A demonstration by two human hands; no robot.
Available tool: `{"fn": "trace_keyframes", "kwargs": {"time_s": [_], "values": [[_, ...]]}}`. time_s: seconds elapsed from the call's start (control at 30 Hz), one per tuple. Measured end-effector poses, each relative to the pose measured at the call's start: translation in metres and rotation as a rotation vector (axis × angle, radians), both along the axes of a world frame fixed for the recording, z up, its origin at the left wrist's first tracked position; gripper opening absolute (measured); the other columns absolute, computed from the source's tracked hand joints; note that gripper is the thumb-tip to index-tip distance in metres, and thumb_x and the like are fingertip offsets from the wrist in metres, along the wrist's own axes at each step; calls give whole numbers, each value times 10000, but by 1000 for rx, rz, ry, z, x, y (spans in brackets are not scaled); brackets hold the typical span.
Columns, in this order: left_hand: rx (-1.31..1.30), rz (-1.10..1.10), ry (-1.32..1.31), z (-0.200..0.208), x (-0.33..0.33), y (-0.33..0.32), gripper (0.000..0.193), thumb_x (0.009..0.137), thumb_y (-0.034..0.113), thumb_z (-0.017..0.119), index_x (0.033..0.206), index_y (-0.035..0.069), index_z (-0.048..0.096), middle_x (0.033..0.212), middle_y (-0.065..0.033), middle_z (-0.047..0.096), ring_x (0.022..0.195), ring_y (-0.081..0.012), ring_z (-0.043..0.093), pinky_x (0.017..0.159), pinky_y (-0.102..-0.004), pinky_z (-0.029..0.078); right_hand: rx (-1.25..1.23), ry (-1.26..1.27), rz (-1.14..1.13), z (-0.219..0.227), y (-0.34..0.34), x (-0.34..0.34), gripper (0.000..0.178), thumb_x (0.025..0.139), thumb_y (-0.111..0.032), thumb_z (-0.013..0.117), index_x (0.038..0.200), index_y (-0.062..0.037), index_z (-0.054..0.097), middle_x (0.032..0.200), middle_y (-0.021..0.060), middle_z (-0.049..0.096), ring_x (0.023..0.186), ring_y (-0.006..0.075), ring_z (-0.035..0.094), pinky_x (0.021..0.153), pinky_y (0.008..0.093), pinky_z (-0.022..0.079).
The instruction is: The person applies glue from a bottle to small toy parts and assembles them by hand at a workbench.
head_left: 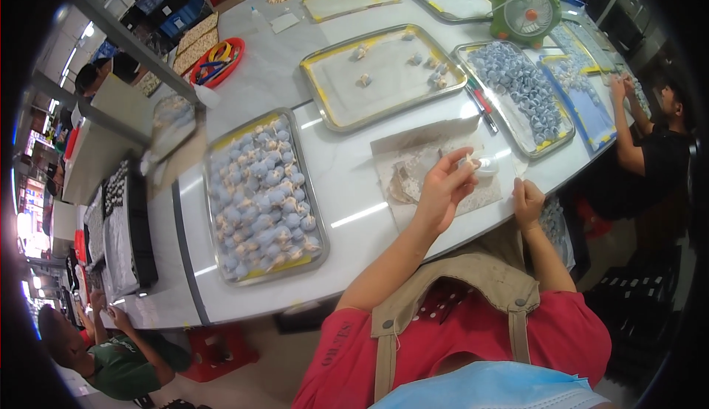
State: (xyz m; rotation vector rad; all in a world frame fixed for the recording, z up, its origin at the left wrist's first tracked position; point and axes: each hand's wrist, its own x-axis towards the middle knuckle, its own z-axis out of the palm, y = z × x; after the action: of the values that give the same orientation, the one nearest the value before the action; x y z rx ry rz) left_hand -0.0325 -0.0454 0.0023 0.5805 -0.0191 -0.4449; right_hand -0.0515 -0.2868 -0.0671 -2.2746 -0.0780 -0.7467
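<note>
My left hand (447, 187) is raised over a stained sheet of cardboard (402, 142), its fingertips pinching a small cream-coloured piece (470, 160). Just behind those fingers, a round whitish dish (487, 165) is partly hidden. At the table's front edge, my right hand (528, 201) is closed like a fist; what it holds, if anything, is hidden. To the left stands a metal tray (322, 241) full of small blue-grey balls with cream parts (258, 180). Beyond the cardboard, another yellow-edged tray (347, 95) carries several similar small pieces.
Pens (481, 106) lie beside a tray of blue cup-shaped pieces (513, 84) at the right. A green fan (526, 12) stands behind it. A red basket (219, 62) sits far left. One co-worker (650, 132) works at the right, another (111, 357) at the lower left.
</note>
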Motion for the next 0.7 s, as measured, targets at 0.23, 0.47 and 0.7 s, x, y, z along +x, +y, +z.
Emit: {"fn": "trace_keyframes", "kwargs": {"time_s": [0.23, 0.47, 0.7], "values": [[80, 25, 42, -9, 3, -4, 330, 867, 89, 555, 1189, 55, 493, 1022, -75, 591, 795, -95, 567, 677, -194, 472, -19, -12, 98, 0, -4, 0, 299, 815, -94, 585, 553, -27, 457, 516, 113, 430, 451, 274, 430, 447, 358, 319], [186, 63, -58, -8, 7, 1, 350, 865, 81, 546, 1207, 49, 479, 1054, -76, 556, 815, -100, 542, 718, -213, 455, 30, -22, 250, 9, -9, 1, 267, 751, -48, 619, 538, -47, 458, 507, 107, 415, 442, 279, 419, 433, 368, 303], [238, 62, -82, -24, 17, 4, 356, 846, 79, 560, 1191, 32, 485, 1026, -99, 571, 810, -146, 542, 718, -250, 455, 137, -37, 454, 15, -23, 6, 234, 710, -32, 634, 539, -51, 476, 504, 94, 432, 441, 273, 431, 429, 363, 313]]}}
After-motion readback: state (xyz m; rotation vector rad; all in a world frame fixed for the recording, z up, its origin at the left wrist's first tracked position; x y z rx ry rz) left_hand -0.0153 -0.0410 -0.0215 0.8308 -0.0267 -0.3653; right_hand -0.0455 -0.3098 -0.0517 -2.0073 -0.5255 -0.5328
